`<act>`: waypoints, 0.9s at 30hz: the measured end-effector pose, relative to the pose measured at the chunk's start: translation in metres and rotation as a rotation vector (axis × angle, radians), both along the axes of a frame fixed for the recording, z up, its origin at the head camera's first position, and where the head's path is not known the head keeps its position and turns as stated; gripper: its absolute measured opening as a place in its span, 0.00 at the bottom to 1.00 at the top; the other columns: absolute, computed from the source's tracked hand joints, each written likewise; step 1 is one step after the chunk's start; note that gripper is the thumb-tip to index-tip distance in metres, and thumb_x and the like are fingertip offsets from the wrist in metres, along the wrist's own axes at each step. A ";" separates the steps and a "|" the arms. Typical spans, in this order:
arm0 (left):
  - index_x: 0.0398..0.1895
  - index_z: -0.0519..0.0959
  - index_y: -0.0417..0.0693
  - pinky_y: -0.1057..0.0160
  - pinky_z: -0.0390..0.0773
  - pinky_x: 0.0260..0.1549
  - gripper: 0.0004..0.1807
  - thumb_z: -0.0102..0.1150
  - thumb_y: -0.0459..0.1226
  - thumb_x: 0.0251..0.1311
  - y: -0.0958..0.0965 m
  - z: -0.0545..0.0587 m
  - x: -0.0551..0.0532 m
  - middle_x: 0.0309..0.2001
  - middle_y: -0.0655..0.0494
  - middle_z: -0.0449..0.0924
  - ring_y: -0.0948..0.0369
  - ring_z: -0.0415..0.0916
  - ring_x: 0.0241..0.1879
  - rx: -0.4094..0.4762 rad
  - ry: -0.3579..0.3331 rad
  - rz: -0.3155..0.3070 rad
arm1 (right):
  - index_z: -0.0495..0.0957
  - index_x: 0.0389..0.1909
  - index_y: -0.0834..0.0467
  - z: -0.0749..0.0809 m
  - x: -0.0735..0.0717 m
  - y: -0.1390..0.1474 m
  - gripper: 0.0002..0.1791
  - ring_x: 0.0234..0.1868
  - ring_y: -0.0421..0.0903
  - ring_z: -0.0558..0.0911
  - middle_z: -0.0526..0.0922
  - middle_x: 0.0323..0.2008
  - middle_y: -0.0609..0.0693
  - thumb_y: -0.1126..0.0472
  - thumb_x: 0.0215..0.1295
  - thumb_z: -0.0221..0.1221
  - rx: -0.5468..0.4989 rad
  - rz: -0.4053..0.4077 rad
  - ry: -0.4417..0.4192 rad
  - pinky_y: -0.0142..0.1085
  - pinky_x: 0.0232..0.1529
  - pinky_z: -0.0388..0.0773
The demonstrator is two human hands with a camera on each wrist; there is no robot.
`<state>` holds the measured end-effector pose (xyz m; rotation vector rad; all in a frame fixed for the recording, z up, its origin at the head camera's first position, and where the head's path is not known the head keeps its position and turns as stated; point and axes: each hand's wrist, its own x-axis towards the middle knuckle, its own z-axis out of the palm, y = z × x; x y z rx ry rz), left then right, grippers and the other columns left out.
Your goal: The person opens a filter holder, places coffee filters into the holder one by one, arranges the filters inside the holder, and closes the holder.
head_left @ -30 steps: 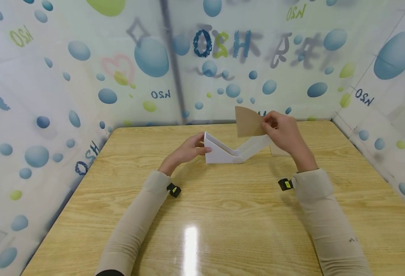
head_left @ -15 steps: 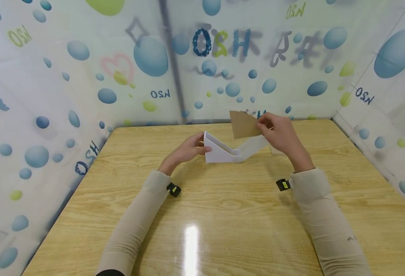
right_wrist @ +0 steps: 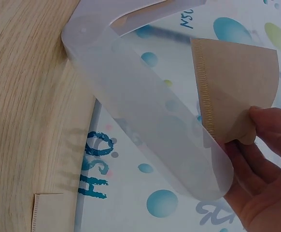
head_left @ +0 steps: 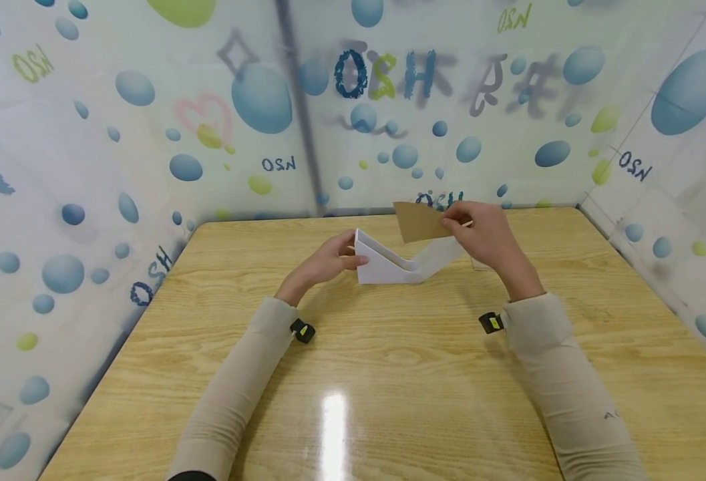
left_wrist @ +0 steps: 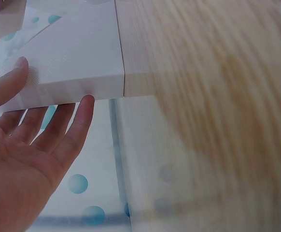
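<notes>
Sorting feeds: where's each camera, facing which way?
Head: on the head, facing forward and down at the table; left hand, right hand, sleeves show.
Left wrist: on that wrist, facing the white box; mainly left hand shows.
Right wrist: on that wrist, facing the brown paper; right hand shows.
Head and right wrist share the brown paper.

In the head view, the person's right hand (head_left: 486, 232) conceals the free end of the translucent round-ended lid (head_left: 438, 258) and most of the flat-lying tan paper piece (right_wrist: 49, 213), which the right-wrist view crops at its lower edge. The walls of the white wedge-shaped box (head_left: 383, 266) conceal most of its tan contents (right_wrist: 135, 19); their quantity cannot be determined.
</notes>
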<state>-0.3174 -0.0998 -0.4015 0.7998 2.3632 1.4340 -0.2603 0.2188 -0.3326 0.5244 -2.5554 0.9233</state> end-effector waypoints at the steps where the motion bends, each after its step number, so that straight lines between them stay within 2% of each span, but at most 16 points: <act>1: 0.67 0.70 0.44 0.45 0.84 0.56 0.21 0.59 0.33 0.73 0.000 0.000 0.000 0.62 0.43 0.78 0.46 0.80 0.60 -0.001 -0.001 0.001 | 0.87 0.44 0.62 0.000 0.000 -0.001 0.09 0.42 0.58 0.87 0.89 0.41 0.60 0.62 0.75 0.60 0.001 0.000 0.001 0.54 0.44 0.84; 27: 0.66 0.70 0.43 0.43 0.83 0.56 0.21 0.58 0.33 0.73 0.001 0.000 0.000 0.61 0.42 0.78 0.45 0.80 0.60 0.004 -0.001 0.002 | 0.88 0.44 0.63 -0.004 -0.001 -0.009 0.08 0.40 0.56 0.88 0.90 0.41 0.60 0.65 0.73 0.62 0.026 0.022 0.018 0.52 0.43 0.86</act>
